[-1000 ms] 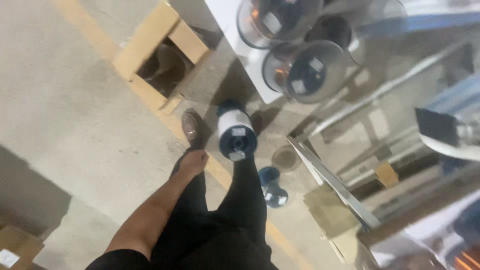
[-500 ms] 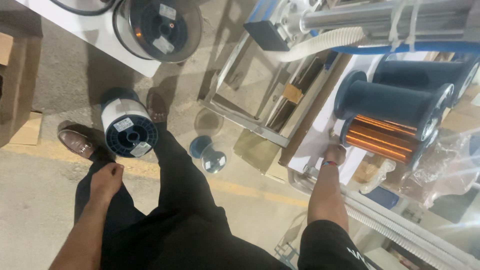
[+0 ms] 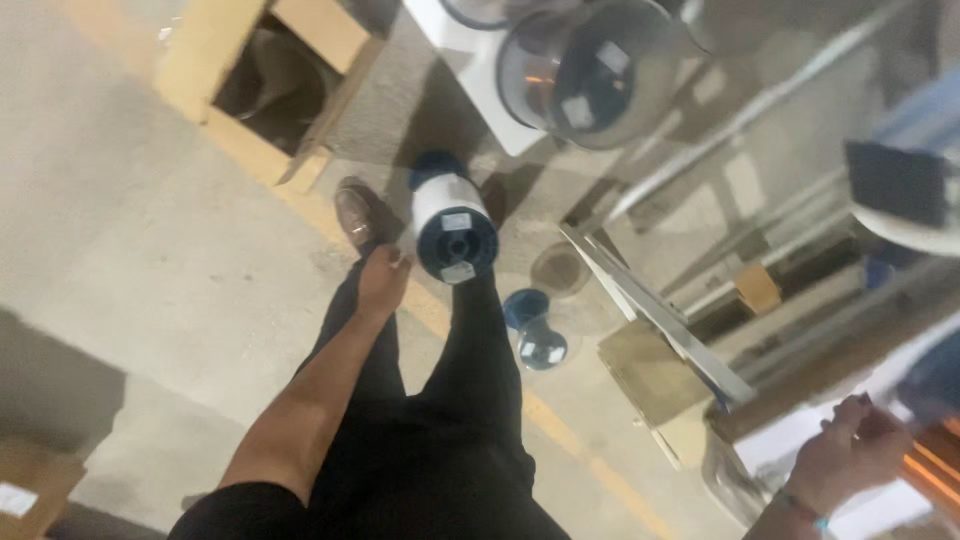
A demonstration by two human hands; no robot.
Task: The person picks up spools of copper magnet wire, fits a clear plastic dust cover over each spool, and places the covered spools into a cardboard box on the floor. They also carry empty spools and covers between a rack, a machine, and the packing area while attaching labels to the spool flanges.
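A white spool with dark blue flanges [image 3: 455, 230] stands on the concrete floor [image 3: 120, 250], just ahead of the person's legs and right beside a brown shoe [image 3: 358, 213]. The left hand [image 3: 382, 280] hangs at the end of a bare arm, close to the spool's left side but not touching it; its fingers are loosely curled together and hold nothing. A yellow painted line [image 3: 570, 435] runs across the floor under the legs. Just past the spool on its right, a small blue spool [image 3: 535, 330] lies on the floor near a metal frame rail [image 3: 660, 315]. The right hand [image 3: 850, 455] is at the lower right edge of the view, raised by a white surface and an orange-glowing strip; motion blur hides whether its fingers are apart or closed on something. Farther up, a large clear-flanged reel [image 3: 590, 70] rests on a white platform [image 3: 465, 75], well apart from both hands. An open wooden crate [image 3: 270, 80] sits at the upper left, and a cardboard box corner [image 3: 30, 490] shows at the lower left.
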